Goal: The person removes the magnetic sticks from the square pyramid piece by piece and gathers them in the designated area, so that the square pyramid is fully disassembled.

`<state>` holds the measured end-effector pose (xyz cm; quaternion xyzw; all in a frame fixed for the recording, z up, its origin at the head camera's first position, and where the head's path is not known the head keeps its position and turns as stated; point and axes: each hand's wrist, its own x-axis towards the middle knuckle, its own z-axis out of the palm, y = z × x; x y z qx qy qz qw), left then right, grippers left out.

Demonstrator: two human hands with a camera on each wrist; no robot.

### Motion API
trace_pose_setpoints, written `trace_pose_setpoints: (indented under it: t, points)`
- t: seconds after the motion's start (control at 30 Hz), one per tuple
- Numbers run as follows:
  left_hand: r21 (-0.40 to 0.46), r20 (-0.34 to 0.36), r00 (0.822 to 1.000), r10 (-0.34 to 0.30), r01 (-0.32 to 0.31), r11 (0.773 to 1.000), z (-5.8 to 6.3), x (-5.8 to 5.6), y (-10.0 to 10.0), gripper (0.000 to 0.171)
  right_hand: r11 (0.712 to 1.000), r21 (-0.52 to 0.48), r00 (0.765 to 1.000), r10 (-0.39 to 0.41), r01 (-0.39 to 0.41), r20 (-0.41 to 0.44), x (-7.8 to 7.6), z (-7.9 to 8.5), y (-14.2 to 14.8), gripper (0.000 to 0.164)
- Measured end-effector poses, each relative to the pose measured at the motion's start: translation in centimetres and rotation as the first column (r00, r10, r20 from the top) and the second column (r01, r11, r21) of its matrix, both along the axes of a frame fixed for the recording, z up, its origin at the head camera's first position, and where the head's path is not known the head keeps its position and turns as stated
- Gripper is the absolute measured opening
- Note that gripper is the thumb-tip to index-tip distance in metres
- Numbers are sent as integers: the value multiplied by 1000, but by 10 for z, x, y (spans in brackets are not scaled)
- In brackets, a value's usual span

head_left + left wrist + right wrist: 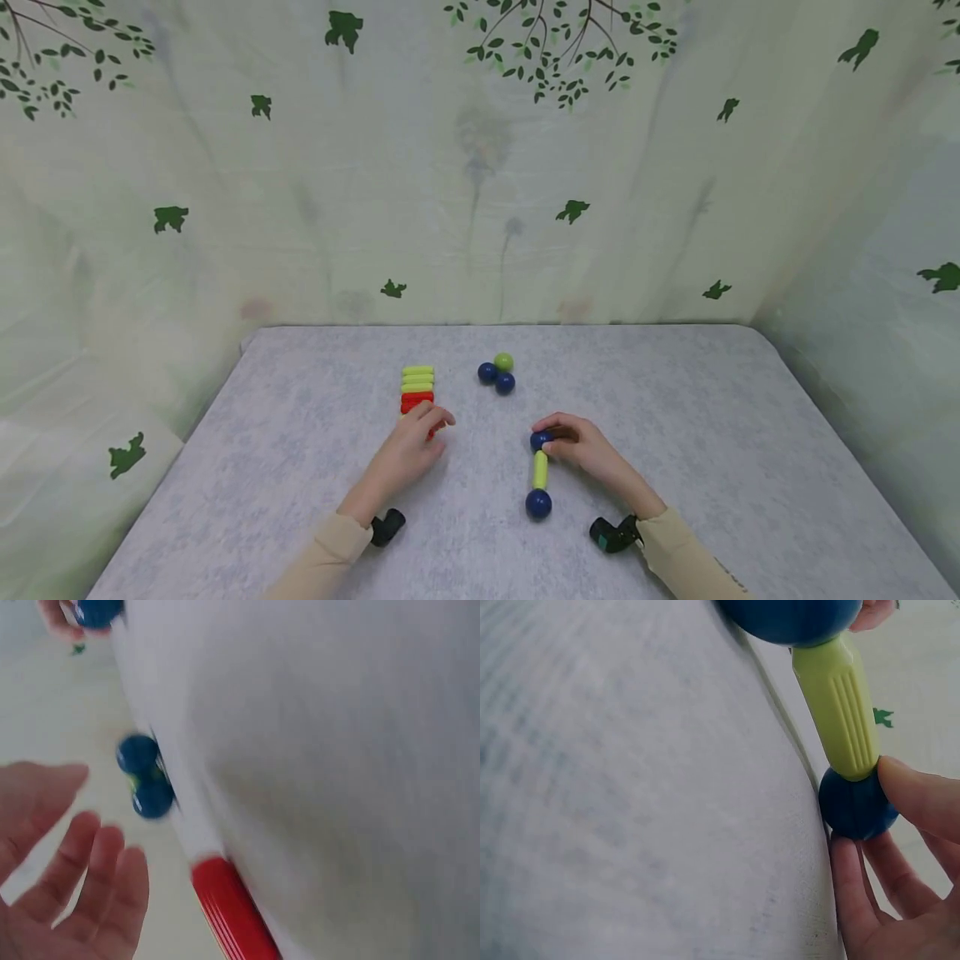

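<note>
My right hand [561, 440] pinches a blue ball [541, 440] between thumb and fingers [855, 892]. That ball [855, 808] is joined to a yellow-green rod [540, 469] with a second blue ball [538, 503] at its near end; the piece lies on the grey table [675, 417]. My left hand [426, 423] hovers with relaxed, spread fingers [105, 862] over the near end of a row of red rods [417, 402] and yellow-green rods [417, 377]. It holds nothing; one red rod [232, 915] lies just beside it.
Two blue balls [496, 377] and a green ball [504, 361] sit clustered at the table's middle back. Leaf-printed curtain [480, 167] encloses the table on three sides. A black wrist camera [387, 527] sits on each forearm.
</note>
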<state>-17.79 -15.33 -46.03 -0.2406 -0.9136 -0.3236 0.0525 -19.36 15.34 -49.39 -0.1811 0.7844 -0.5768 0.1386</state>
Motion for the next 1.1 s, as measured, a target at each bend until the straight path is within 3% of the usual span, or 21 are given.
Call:
trace_pose_setpoints:
  t: [0.07,0.13,0.2,0.27,0.43,0.57,0.87,1.1]
  points:
    - [33,67,990,-122,120,992,0,5,12,26,1000,14,1000,-19,19,-19,1,1,-1,26]
    - [49,154,962,-227,222,974,-2,10,23,25,999,25,998,-46,47,-33,3,2,-2,26]
    - [46,232,931,-283,280,959,-3,14,35,27,996,43,996,-81,83,-42,4,4,-3,26]
    - [22,274,914,-300,306,952,-3,18,45,31,991,63,992,-118,120,-48,5,5,-5,25]
    - [-104,258,935,-245,279,955,-5,22,61,39,973,125,980,-188,195,-66,7,7,-8,20]
    - [-131,260,945,-197,237,963,-8,18,65,35,970,133,978,-195,204,-74,9,6,-5,20]
    - [-93,228,954,-192,218,972,-10,8,59,31,998,61,998,36,-32,-52,11,7,6,27]
    - [-126,145,956,-255,273,954,-11,0,56,28,995,43,995,91,-90,-32,11,5,10,24]
